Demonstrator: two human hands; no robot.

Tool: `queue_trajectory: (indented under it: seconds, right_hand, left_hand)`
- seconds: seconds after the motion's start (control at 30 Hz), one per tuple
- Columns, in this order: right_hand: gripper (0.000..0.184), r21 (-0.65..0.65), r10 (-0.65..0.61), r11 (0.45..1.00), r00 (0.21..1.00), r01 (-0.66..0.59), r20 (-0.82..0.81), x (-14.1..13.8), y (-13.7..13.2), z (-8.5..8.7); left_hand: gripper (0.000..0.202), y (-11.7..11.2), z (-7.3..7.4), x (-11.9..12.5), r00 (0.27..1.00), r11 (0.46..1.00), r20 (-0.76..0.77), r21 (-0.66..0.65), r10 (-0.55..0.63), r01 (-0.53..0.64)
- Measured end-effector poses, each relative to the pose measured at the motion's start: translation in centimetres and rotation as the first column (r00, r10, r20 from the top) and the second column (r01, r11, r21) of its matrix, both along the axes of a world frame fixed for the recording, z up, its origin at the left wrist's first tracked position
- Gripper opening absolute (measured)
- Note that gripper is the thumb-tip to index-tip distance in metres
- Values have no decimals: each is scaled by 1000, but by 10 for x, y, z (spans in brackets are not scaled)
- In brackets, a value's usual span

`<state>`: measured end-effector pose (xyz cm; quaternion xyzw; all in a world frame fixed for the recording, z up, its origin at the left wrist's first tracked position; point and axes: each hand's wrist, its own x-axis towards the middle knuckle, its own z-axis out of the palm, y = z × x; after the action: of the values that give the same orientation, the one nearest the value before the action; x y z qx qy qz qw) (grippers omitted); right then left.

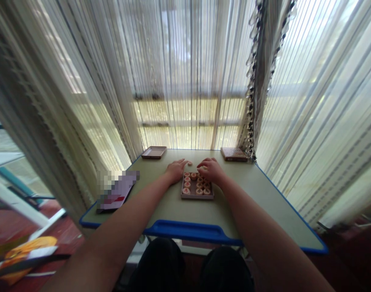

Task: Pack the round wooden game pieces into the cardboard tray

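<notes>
A shallow square box (197,197) in the middle of the table holds several round wooden Chinese chess pieces (186,191) in rows, with bare floor showing between them. My left hand (175,170) rests at the box's left far corner, its fingers stretched toward a single chess piece (190,163) lying on the table beyond the box. Over the right far corner is my right hand (212,169), fingers bent and apart, hiding some pieces below. Nothing shows between its fingers.
An empty box tray (154,152) lies at the table's far left, and a flat box (234,154) at the far right. A blurred-out flat purple item (118,192) is on the left. The green table (258,202) has a blue rim; striped curtains hang behind.
</notes>
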<state>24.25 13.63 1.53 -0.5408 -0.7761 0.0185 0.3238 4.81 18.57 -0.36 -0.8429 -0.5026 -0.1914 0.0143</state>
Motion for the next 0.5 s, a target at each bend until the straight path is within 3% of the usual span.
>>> queue_trajectory:
  seconds: [0.1, 0.27, 0.5]
  right_hand:
    - [22, 3, -7, 1000, 1000, 7, -3, -1, 3, -2]
    - [21, 22, -16, 1000, 1000, 16, -13, 2, 6, -4]
    - [20, 57, -53, 997, 998, 56, -46, 6, 4, 0]
  left_hand:
    - [42, 13, 3, 1, 995, 1000, 103, -2, 10, -10]
    - [44, 32, 4, 7, 989, 1000, 147, -10, -8, 9]
    - [45, 40, -2, 11, 979, 999, 203, -33, -16, 23]
